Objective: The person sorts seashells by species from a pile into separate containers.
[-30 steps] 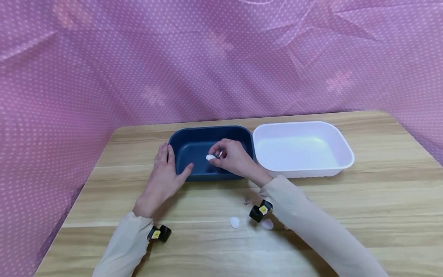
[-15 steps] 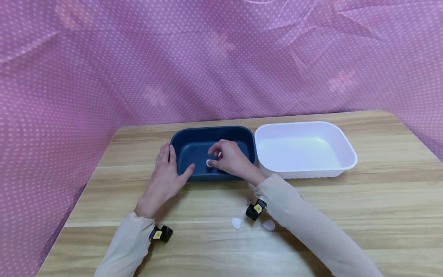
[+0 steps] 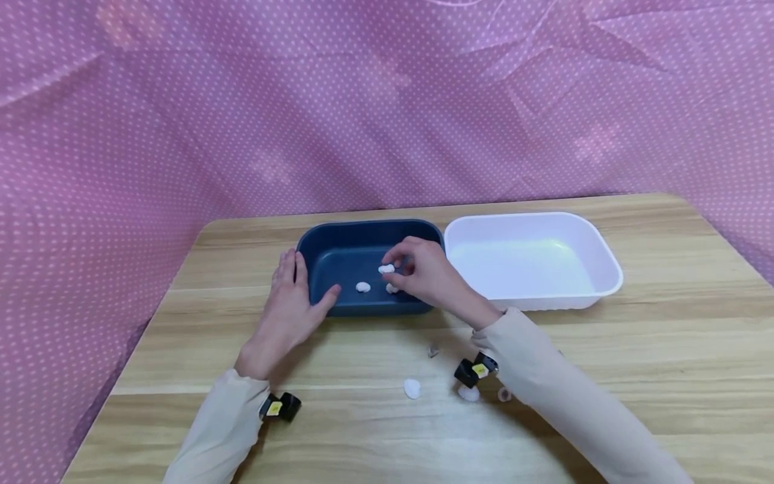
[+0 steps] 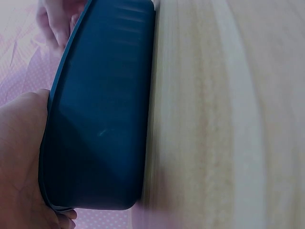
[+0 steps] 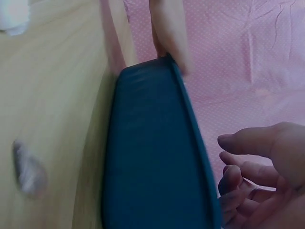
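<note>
My left hand (image 3: 287,312) rests against the left end of the dark blue basin (image 3: 332,236), fingers extended along its outer side and thumb over the front rim. In the right wrist view, my right hand (image 5: 267,167) has its thumb and fingers apart beyond the rim, with nothing seen between them. From the head view it hovers over the basin's right half. Inside lie a small white seashell (image 3: 363,287), another white seashell (image 3: 386,268) close by the fingertips, and a third seashell (image 3: 391,289) partly hidden by the thumb.
A white basin (image 3: 532,297) stands against the blue one's right side. On the wooden table in front lie a white shell (image 3: 412,388), a pale shell (image 3: 468,394) under the right wrist camera, a greyish shell (image 3: 433,350) and a small ring-like shell (image 3: 504,394). Pink dotted cloth (image 3: 387,107) hangs behind.
My right hand has let go of a white seashell, which now lies in the blue basin, and has drawn back to the right. My left hand stays at the basin's left end.
</note>
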